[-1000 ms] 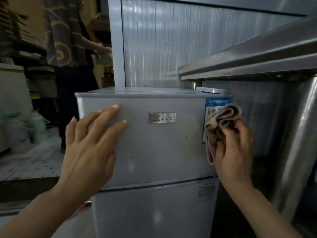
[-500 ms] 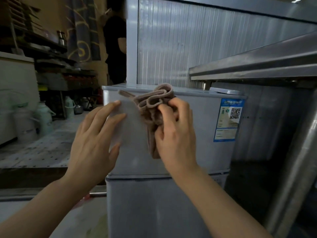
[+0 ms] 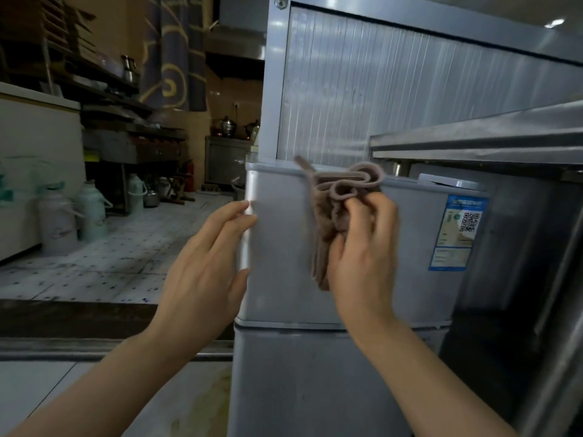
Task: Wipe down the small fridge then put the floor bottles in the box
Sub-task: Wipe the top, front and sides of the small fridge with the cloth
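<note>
The small grey fridge (image 3: 407, 247) stands in front of me, with a blue QR label (image 3: 457, 233) on its upper door. My right hand (image 3: 362, 250) is shut on a folded brown cloth (image 3: 334, 197) and presses it against the upper door near the top edge. My left hand (image 3: 208, 263) is open, with its fingertips at the fridge's left front corner. Several pale bottles (image 3: 58, 216) stand on the tiled floor far to the left, by a white cabinet.
A ribbed metal cabinet (image 3: 378, 89) rises behind the fridge. A steel counter (image 3: 489, 134) and its leg (image 3: 555, 310) close in on the right. Dark shelves (image 3: 104, 86) with pots line the left wall. A raised tiled step (image 3: 94, 266) lies to the left.
My right hand swept the cloth from the fridge's right side by the label leftward across the upper door. My left hand slid off the door face to the left corner. The view turned left.
</note>
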`<action>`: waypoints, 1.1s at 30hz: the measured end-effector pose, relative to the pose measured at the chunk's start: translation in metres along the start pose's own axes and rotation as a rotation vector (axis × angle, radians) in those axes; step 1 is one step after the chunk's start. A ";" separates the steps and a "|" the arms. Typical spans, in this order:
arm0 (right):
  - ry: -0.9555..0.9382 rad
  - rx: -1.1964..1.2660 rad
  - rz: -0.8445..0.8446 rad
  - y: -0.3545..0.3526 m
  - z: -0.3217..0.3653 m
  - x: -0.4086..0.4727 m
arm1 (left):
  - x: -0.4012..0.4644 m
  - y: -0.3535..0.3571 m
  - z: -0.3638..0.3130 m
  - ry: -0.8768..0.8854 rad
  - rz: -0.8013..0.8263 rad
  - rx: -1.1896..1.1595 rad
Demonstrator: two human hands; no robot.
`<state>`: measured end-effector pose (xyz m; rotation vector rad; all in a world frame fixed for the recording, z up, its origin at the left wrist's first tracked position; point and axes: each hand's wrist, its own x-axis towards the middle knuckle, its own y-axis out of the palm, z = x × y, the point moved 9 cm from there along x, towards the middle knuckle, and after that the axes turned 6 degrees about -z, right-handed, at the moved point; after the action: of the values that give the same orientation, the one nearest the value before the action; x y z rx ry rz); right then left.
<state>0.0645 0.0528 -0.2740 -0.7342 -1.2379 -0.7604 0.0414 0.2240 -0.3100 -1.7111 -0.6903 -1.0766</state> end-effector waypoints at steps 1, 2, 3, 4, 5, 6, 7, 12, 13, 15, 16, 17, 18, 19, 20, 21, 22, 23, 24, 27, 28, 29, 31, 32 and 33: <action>-0.067 0.013 0.029 0.006 0.016 0.000 | 0.000 -0.006 0.004 -0.032 -0.023 -0.021; -0.131 0.028 0.057 0.011 0.032 0.002 | -0.002 -0.011 0.009 -0.066 -0.043 -0.033; -0.188 0.048 0.082 0.017 0.046 0.005 | -0.004 -0.016 0.014 -0.099 -0.057 -0.038; -0.240 0.069 0.101 0.022 0.058 0.009 | -0.007 -0.020 0.019 -0.129 -0.062 -0.038; -0.289 0.087 0.114 0.026 0.069 0.013 | -0.011 -0.023 0.024 -0.153 -0.060 -0.031; -0.332 0.094 0.123 0.030 0.078 0.017 | -0.015 -0.026 0.028 -0.169 -0.056 -0.019; -0.367 0.091 0.127 0.033 0.084 0.019 | -0.018 -0.028 0.032 -0.181 -0.053 -0.011; -0.547 0.032 0.202 0.055 0.083 -0.014 | -0.034 -0.033 0.044 -0.216 -0.043 0.002; -0.580 0.049 0.228 0.057 0.081 -0.030 | -0.037 -0.033 0.046 -0.218 -0.042 0.005; -0.621 0.092 0.276 0.059 0.075 -0.072 | -0.044 -0.034 0.048 -0.226 -0.042 0.008; -0.636 0.108 0.305 0.060 0.072 -0.095 | -0.047 -0.035 0.049 -0.227 -0.041 0.009; -0.649 0.117 0.338 0.061 0.069 -0.116 | -0.051 -0.034 0.049 -0.225 -0.037 0.010; -0.661 0.118 0.372 0.063 0.067 -0.133 | -0.054 -0.033 0.048 -0.222 -0.028 0.013; -0.672 0.112 0.397 0.064 0.064 -0.143 | -0.058 -0.032 0.046 -0.218 -0.017 0.016; -0.695 0.107 0.396 0.063 0.063 -0.146 | -0.061 -0.030 0.044 -0.212 -0.006 0.016; -0.735 0.106 0.380 0.061 0.063 -0.144 | -0.063 -0.028 0.041 -0.204 0.004 0.011; -0.778 0.104 0.356 0.058 0.064 -0.139 | -0.064 -0.026 0.038 -0.195 0.017 0.003; -0.796 0.105 0.325 0.054 0.063 -0.130 | -0.065 -0.024 0.036 -0.188 0.027 -0.003; -0.781 0.099 0.280 0.049 0.059 -0.116 | -0.064 -0.022 0.033 -0.184 0.031 -0.008; -0.614 0.034 0.066 0.031 0.040 -0.052 | -0.056 -0.016 0.025 -0.167 0.018 -0.025; -0.552 0.005 0.002 0.026 0.033 -0.033 | -0.053 -0.013 0.021 -0.160 0.015 -0.034; -0.492 -0.014 -0.044 0.023 0.027 -0.020 | -0.050 -0.009 0.016 -0.156 0.012 -0.042; -0.378 0.018 -0.065 0.022 0.015 -0.017 | -0.046 -0.002 0.009 -0.157 0.002 -0.043; -0.347 0.027 -0.040 0.024 0.009 -0.030 | -0.045 0.002 0.006 -0.160 0.000 -0.044; -0.310 0.063 0.023 0.027 0.002 -0.049 | -0.045 0.006 0.003 -0.162 0.002 -0.047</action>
<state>0.0784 0.0745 -0.3237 -0.8348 -1.5231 -0.5998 0.0270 0.2254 -0.3527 -1.8538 -0.7698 -0.9674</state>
